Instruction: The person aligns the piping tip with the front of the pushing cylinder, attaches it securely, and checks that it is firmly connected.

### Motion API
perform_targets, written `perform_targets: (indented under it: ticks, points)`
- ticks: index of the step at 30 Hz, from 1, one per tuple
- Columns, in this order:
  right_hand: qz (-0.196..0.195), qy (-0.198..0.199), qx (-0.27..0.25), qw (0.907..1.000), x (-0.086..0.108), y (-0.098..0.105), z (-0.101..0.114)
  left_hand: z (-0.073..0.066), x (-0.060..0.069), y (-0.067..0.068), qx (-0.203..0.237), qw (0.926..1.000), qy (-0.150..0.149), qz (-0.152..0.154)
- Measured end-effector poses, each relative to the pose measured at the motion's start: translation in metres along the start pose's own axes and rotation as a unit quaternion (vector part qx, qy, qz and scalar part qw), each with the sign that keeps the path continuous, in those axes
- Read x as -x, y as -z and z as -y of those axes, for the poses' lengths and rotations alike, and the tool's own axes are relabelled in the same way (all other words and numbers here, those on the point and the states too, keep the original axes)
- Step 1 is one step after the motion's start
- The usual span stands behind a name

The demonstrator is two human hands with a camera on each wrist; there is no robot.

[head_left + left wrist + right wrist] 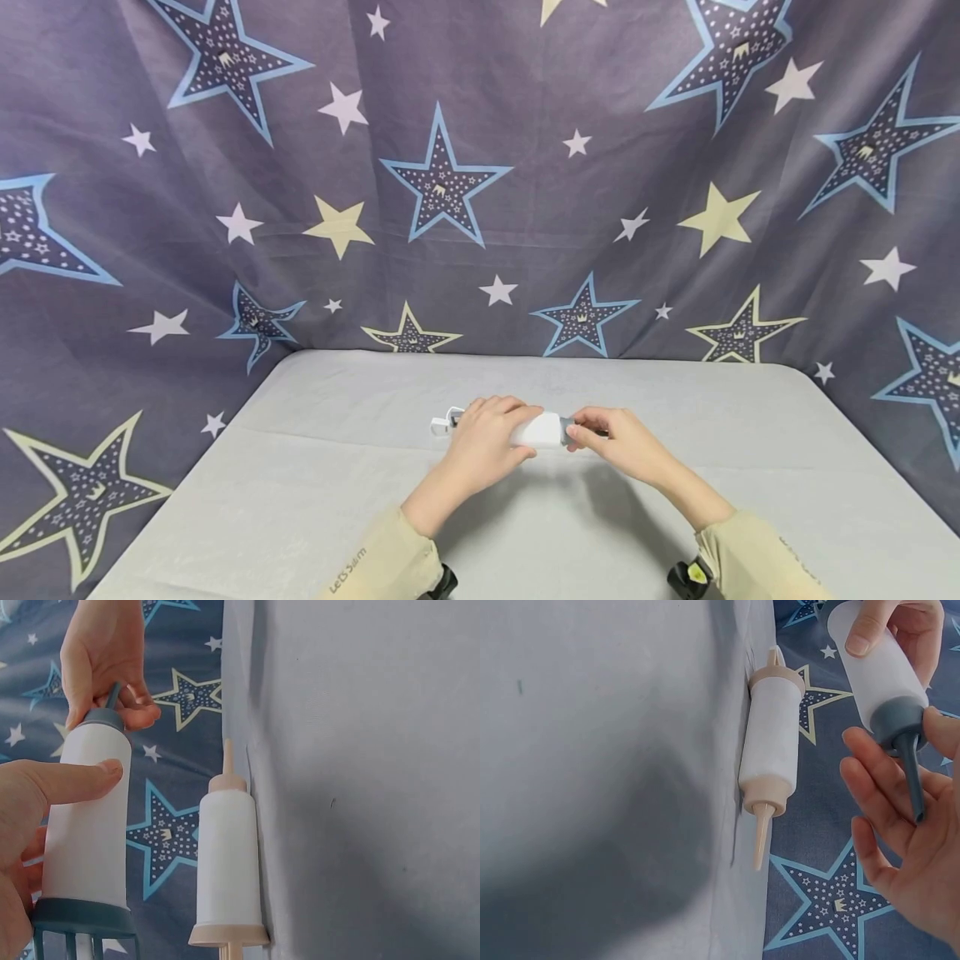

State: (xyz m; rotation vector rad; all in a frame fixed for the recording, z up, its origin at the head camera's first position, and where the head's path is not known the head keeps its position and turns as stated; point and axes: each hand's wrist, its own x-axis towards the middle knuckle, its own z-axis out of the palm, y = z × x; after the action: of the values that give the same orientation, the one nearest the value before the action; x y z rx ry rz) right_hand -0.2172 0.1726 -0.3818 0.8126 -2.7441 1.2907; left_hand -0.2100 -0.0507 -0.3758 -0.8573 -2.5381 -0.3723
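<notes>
A white decorating syringe [86,825] with a blue-grey collar, cap and narrow nozzle is held up between both hands. My left hand [491,433] grips its white barrel, the thumb lying across it. At the nozzle end, my right hand [618,442] pinches the blue-grey cap [898,720] between thumb and forefinger; its other fingers are spread beneath the nozzle [910,780]. A pale handle [441,427] sticks out left of my left hand in the head view. Apart from both hands, a second white syringe with beige ends [229,855] lies on its side.
A grey cloth-covered table [337,500] spreads under the hands. Behind it hangs a dark curtain [510,75] printed with stars, which also drapes at both sides. Black wrist straps [690,577] sit by the beige sleeves [757,554].
</notes>
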Motion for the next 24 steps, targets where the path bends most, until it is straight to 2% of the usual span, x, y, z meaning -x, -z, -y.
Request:
perform_targets:
  ticks: [10,20,24]
  points:
    - [-0.003,0.006,0.086,0.9963,-0.0012,0.0006,0.0005,-0.0022,0.0017,0.0017,-0.004,1.0,-0.002,-0.004]
    - [-0.005,-0.024,0.111,0.9935,-0.0021,-0.0002,0.0006,-0.0023,0.0023,0.0004,0.001,0.9999,-0.01,-0.006]
    - [-0.033,-0.018,0.115,0.9927,-0.0028,-0.0019,-0.0006,-0.0022,0.0026,0.0003,-0.003,0.9999,-0.01,-0.006]
